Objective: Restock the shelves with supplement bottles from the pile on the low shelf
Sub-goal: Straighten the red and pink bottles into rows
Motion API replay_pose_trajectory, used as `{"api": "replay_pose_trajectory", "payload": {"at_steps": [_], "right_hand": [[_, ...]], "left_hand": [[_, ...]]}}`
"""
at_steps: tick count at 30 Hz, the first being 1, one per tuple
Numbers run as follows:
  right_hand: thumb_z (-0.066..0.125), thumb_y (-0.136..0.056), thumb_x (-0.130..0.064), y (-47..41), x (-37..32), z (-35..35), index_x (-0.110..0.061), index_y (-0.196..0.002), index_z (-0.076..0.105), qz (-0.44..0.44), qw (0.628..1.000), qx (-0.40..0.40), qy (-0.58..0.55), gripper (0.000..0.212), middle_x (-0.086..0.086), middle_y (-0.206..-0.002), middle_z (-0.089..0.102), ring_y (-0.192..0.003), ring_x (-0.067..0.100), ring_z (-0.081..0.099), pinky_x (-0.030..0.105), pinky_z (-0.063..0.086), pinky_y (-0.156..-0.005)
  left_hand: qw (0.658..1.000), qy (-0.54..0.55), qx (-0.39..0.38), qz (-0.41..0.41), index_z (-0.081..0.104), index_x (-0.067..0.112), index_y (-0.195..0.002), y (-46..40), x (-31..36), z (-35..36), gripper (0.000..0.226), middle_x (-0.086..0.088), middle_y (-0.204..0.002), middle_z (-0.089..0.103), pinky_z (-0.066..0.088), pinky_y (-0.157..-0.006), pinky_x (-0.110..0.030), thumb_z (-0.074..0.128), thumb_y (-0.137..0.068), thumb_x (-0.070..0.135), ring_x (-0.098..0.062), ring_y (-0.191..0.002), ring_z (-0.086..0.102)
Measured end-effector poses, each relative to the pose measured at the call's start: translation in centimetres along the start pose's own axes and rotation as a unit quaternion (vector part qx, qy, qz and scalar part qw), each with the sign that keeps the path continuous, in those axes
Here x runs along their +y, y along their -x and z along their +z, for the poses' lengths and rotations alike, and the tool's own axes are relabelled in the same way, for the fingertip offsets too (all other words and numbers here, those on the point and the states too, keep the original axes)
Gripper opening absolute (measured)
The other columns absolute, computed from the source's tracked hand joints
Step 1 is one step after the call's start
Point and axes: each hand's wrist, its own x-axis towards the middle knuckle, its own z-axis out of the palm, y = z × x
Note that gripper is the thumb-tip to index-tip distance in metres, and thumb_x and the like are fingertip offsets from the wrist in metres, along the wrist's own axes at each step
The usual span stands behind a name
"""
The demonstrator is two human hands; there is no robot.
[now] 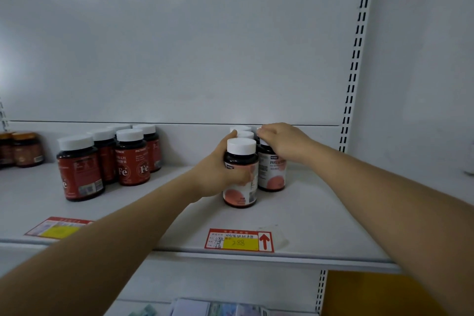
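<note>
On the white shelf (320, 215) stands a small cluster of dark bottles with white caps and pink-and-white labels. My left hand (220, 169) grips the front bottle (241, 174) round its body, thumb across the label. My right hand (282, 141) is curled over the cap of the bottle (272, 174) behind and to the right, hiding most of that cap. Two more white caps (242, 131) show behind the front bottle.
A group of red-labelled "Fe" bottles (107, 159) stands to the left, and brown jars (23, 149) at the far left edge. Price tags (239, 240) (57, 228) lie on the shelf's front lip. A slotted upright (355, 59) bounds the right side. A lower shelf (218, 308) shows packets below.
</note>
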Motion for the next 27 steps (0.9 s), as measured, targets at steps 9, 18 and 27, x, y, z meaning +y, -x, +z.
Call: {"api": "replay_pose_trajectory", "payload": {"at_steps": [9,18,27], "right_hand": [[0.039,-0.093,-0.053,-1.0,-1.7,-1.5,-0.018,-0.116,0.06,0.044,0.995,-0.08,0.033,0.046,0.006,-0.121,0.058,-0.105,0.026,0.056,0.037,0.048,-0.084],[0.047,-0.09,-0.045,-0.8,-0.8,-0.1,-0.019,-0.093,0.07,0.02,0.997,-0.01,-0.076,0.034,-0.003,-0.096,0.066,-0.09,0.017,0.058,0.027,0.043,-0.067],[0.031,-0.095,-0.042,0.1,-0.6,-0.2,-0.016,-0.107,0.06,0.016,0.998,0.02,-0.049,0.041,0.004,-0.123,0.057,-0.11,0.023,0.05,0.032,0.037,-0.082]], "left_hand": [[0.996,-0.092,-0.001,-0.01,0.056,0.051,-0.099,-1.3,3.2,-1.2,0.049,0.017,-0.087,0.065,0.049,-0.056,-0.017,0.075,-0.063,0.024,0.001,-0.077,0.064],[0.996,-0.058,0.072,0.003,0.042,0.045,-0.113,-1.5,0.9,-0.6,0.056,0.016,-0.101,0.058,0.05,-0.065,-0.02,0.076,-0.072,0.03,-0.001,-0.086,0.061],[0.979,0.096,0.153,-0.089,0.019,0.037,-0.147,-2.8,0.5,-2.2,0.068,0.005,-0.156,0.019,0.029,-0.109,-0.048,0.024,-0.088,0.07,-0.022,-0.139,0.026]]}}
